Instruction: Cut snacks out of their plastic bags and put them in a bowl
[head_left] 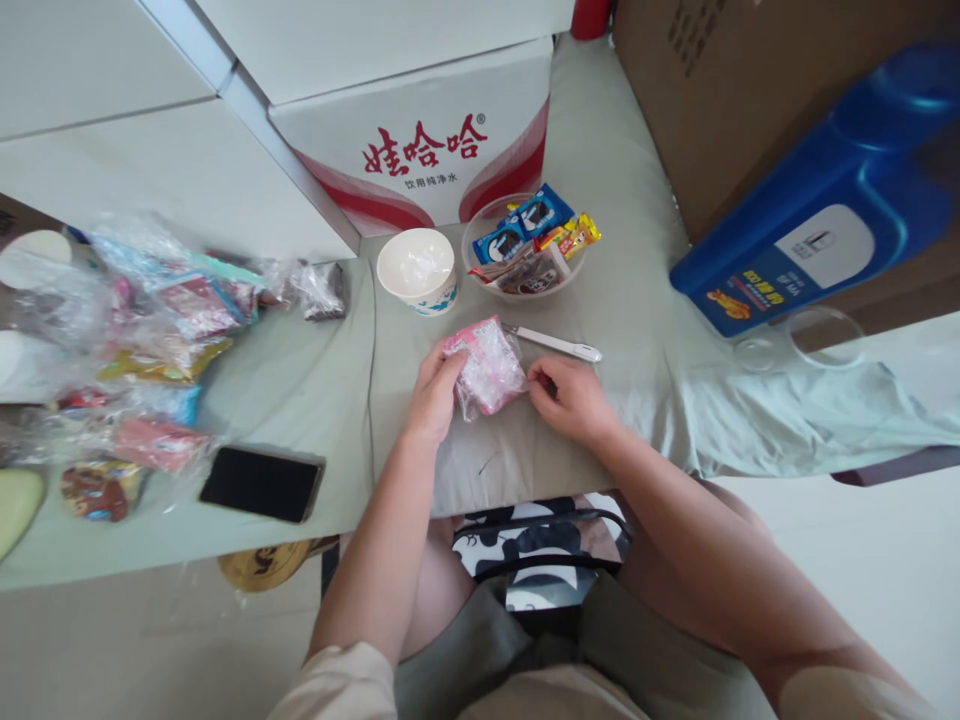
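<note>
A pink package in clear plastic wrap (491, 368) is held at its left side by my left hand (436, 388), thumb on top. My right hand (570, 396) is at the package's right edge, fingers curled and thumb pinched against the index finger; a bit of the clear wrap seems to be between them. Just behind the package lies a white utility knife (556, 343). A paper cup (417, 272) with clear plastic inside stands behind my left hand. Beside it, a clear round bowl (487, 280) holds several wrapped snacks.
Plastic-wrapped packets (180, 345) are heaped at the left, with a black phone (262, 484) in front. A white and red carton (420, 140) stands at the back. On the right are a large blue bottle (817, 215) and a clear lid (825, 338).
</note>
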